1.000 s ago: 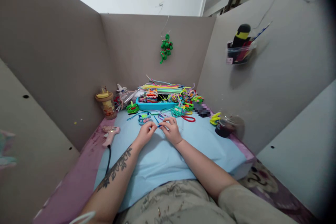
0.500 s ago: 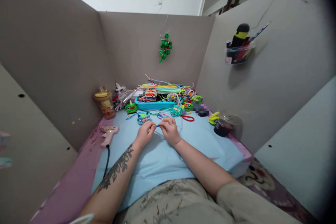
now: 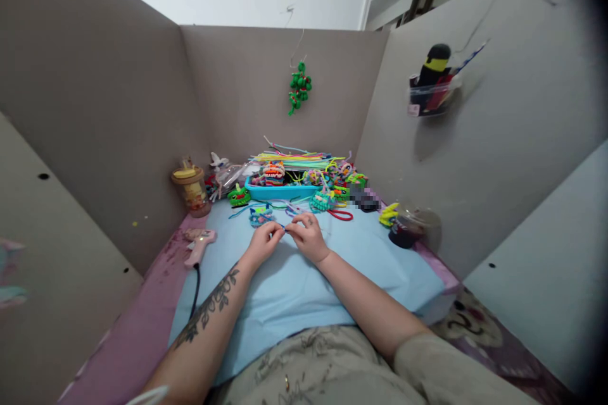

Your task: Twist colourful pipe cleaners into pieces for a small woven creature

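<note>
My left hand [image 3: 263, 243] and my right hand [image 3: 308, 237] meet over the pale blue sheet [image 3: 304, 278]. Both pinch a thin blue pipe cleaner [image 3: 284, 228] between their fingertips. Just beyond my left hand lies a small blue fuzzy figure [image 3: 261, 215]. A teal fuzzy figure [image 3: 322, 201] and a red pipe-cleaner loop [image 3: 341, 215] lie beyond my right hand. Further back a blue tray [image 3: 280, 190] holds several colourful pipe-cleaner figures, with a bundle of straight pipe cleaners [image 3: 294, 157] behind it.
A pink glue gun [image 3: 198, 244] with a black cord lies at the left. A yellow-lidded jar [image 3: 191, 188] stands at back left, a dark lidded pot [image 3: 408, 228] at right. Grey cardboard walls enclose the desk; a green ornament [image 3: 299, 87] hangs on the back wall.
My fingers have shifted slightly on the blue pipe cleaner; the hands stay in the same spot. The view has wobbled a little.
</note>
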`<state>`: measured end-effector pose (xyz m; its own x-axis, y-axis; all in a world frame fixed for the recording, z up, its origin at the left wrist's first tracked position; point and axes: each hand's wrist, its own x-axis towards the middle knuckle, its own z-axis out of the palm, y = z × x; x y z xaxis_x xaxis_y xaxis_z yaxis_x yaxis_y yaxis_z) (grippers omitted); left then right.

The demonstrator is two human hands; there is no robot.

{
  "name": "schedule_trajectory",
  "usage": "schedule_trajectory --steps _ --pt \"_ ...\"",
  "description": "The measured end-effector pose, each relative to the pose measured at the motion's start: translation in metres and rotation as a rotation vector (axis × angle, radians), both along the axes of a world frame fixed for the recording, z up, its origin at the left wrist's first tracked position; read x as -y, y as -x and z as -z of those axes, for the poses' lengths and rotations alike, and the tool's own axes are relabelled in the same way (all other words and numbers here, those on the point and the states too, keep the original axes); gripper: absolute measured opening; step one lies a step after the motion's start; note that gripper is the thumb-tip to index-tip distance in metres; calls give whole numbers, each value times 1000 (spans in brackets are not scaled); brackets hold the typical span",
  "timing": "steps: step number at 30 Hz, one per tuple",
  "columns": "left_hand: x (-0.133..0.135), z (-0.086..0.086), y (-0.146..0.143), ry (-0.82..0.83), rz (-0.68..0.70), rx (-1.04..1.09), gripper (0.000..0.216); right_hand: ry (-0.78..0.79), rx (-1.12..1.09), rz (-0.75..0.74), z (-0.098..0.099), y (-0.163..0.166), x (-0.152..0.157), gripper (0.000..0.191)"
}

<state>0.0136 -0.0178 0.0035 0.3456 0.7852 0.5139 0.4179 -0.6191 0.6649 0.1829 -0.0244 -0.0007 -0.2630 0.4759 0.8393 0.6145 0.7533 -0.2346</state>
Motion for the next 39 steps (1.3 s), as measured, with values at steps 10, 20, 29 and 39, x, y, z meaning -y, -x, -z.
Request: schedule_trajectory --steps 10,20,29,39 --pt "5 0 2 -242 -45 -118 17 70 -54 -80 0 2 -1 8" --pt "6 -6 -2 29 64 12 29 6 -96 5 3 1 3 12" --pt "6 -11 -1 205 88 112 28 45 -46 -82 1 3 6 19" --pt "-1 -1 -1 241 -22 110 27 116 -98 -117 1 1 2 16"
